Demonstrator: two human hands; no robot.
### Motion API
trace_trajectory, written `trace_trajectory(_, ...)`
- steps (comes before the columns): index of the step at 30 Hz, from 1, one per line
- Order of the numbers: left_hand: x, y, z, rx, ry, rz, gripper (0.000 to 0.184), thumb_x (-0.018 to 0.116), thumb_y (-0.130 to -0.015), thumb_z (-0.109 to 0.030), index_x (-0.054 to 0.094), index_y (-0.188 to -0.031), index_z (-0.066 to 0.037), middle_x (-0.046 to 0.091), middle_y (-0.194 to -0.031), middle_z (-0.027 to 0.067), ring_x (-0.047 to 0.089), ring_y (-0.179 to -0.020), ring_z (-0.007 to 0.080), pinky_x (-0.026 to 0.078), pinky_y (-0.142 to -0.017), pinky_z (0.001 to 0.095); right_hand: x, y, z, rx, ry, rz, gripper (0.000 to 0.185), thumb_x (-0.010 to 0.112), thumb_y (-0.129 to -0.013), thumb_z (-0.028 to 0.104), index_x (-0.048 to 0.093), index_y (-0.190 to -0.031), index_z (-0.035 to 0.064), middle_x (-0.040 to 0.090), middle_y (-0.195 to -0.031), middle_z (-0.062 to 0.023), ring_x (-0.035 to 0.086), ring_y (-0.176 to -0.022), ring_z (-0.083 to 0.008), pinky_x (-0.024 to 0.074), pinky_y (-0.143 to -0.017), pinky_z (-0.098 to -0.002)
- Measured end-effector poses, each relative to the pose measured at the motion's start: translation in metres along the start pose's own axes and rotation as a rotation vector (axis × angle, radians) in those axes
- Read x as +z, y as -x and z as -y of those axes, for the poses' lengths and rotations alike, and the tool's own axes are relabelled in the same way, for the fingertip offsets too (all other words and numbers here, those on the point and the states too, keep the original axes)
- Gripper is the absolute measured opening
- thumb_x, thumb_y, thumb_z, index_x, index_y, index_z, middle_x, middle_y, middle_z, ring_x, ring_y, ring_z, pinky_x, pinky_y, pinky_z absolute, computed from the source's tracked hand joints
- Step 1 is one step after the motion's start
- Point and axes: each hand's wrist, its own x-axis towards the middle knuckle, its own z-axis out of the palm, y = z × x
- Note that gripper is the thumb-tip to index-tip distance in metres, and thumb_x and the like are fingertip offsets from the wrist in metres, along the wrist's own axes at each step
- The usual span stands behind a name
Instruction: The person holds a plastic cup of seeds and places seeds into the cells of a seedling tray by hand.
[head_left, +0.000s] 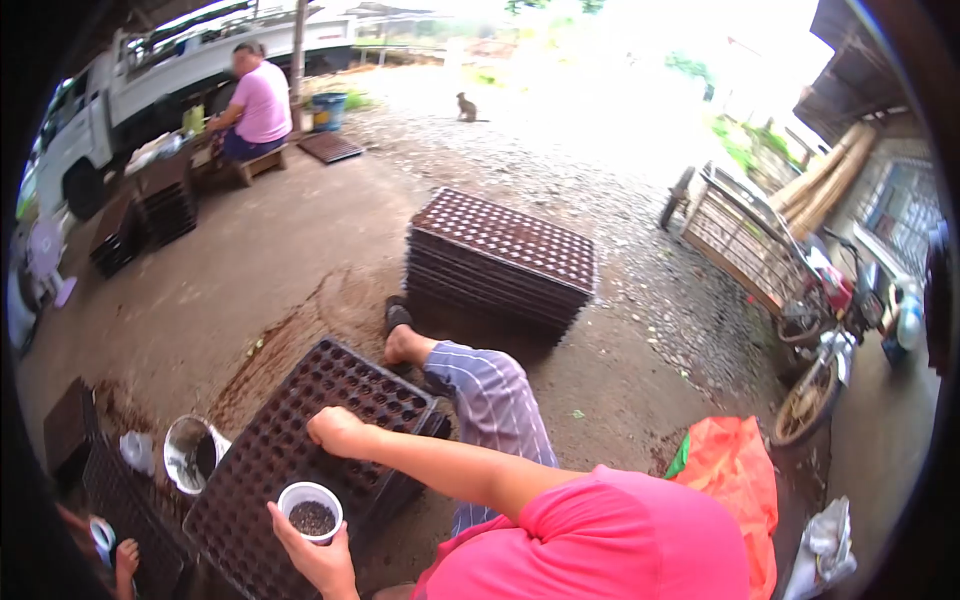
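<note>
My left hand (318,568) is wrapped round a white plastic cup (297,497) with small dark seeds (312,517) inside, held above the near part of a black seedling tray (262,455). Over the tray's right half is my right hand (338,430), its fingers curled downward and pinched together at the cells. What lies between those fingertips is hidden. Many round cells of the tray show, dark inside. It lies on top of other trays, whose edges show at its right side.
Ahead stands a tall stack of seedling trays (500,235). A white bucket (190,455) stands left; a co-worker's hand (126,556) shows lower left. An orange sack (728,480) lies right, near a motorcycle (825,360). A person in pink (262,105) sits far left.
</note>
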Motion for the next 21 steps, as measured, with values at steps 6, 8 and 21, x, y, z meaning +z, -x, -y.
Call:
trace_trajectory(6,-0.004,-0.013,-0.031,0.077,-0.1,-0.027,0.113,0.096,-0.066,-0.024,0.032,-0.154,0.006,0.045,-0.149,0.0319,0.046,-0.138,0.0449,0.038,-0.115,0.0497,0.004,0.0,-0.001,-0.041,0.014,-0.05,0.005,0.072,-0.067,0.008,0.074,-0.072,0.0078,0.073,-0.079,-0.0169,0.074,-0.079,-0.036,0.0597,-0.071,-0.0445)
trace_trajectory(8,-0.002,-0.015,-0.031,0.079,-0.099,-0.038,0.114,0.096,-0.066,-0.023,0.031,-0.155,0.006,0.044,-0.15,0.0324,0.045,-0.139,0.0449,0.037,-0.116,0.0498,0.004,0.0,0.0,0.006,-0.012,-0.047,0.007,0.072,-0.066,0.007,0.074,-0.072,0.0078,0.073,-0.08,-0.0176,0.074,-0.08,-0.0366,0.0597,-0.072,-0.0447)
trace_trajectory(21,0.006,-0.021,-0.034,0.105,-0.093,-0.058,0.118,0.099,-0.061,-0.023,0.032,-0.154,0.007,0.047,-0.146,0.0326,0.049,-0.136,0.0439,0.04,-0.114,0.0493,0.008,-0.001,-0.004,-0.015,-0.009,-0.088,0.008,0.072,-0.067,0.009,0.075,-0.073,0.006,0.074,-0.078,-0.0167,0.074,-0.077,-0.0342,0.0602,-0.071,-0.0418)
